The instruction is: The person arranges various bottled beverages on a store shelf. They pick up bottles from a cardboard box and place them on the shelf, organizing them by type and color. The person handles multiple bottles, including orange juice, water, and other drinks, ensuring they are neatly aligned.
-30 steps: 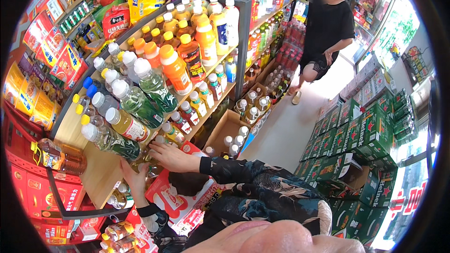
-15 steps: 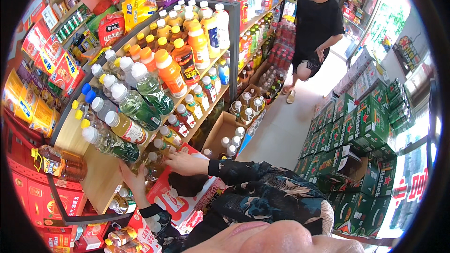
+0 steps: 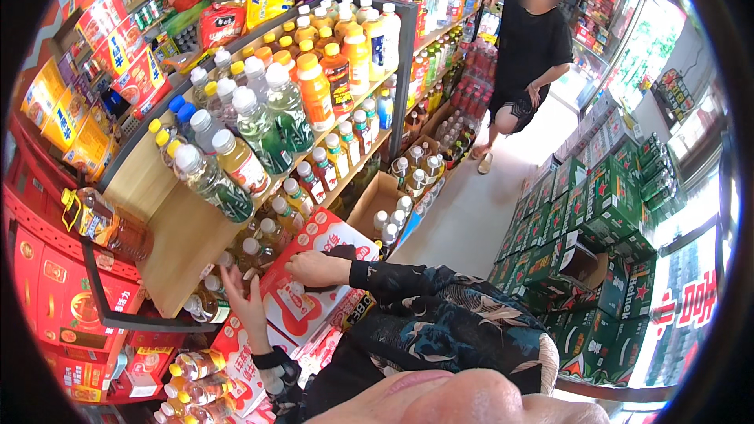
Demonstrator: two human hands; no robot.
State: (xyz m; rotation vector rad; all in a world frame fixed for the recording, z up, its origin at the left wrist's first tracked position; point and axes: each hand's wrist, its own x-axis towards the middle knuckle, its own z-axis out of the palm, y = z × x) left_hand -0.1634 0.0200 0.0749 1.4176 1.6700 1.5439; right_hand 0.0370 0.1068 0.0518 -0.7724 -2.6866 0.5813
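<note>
My left hand (image 3: 248,310) is raised beside the lower shelf, its fingers apart. White-capped bottles (image 3: 256,250) stand on that shelf just beyond its fingertips. To its right, my right hand (image 3: 318,268) has its fingers curled in over a red-and-white carton (image 3: 330,229); whatever they hold, if anything, is hidden. The carton lies in front of the lower shelf. Above, on the upper wooden shelf (image 3: 182,239), clear bottles with white caps (image 3: 212,180) and orange drink bottles (image 3: 314,94) stand in rows.
An oil-coloured bottle with a yellow cap (image 3: 106,224) lies left of the shelf. Yellow-capped bottles (image 3: 196,389) sit low at the left. An open cardboard box (image 3: 375,206) holds bottles. Green beer cartons (image 3: 589,228) are stacked right of the aisle (image 3: 448,228), where a person in black (image 3: 534,47) stands.
The view has shifted, so the shelves appear farther right. My left hand has moved up and right, and my right hand's fingers have curled in. More of the carton shows.
</note>
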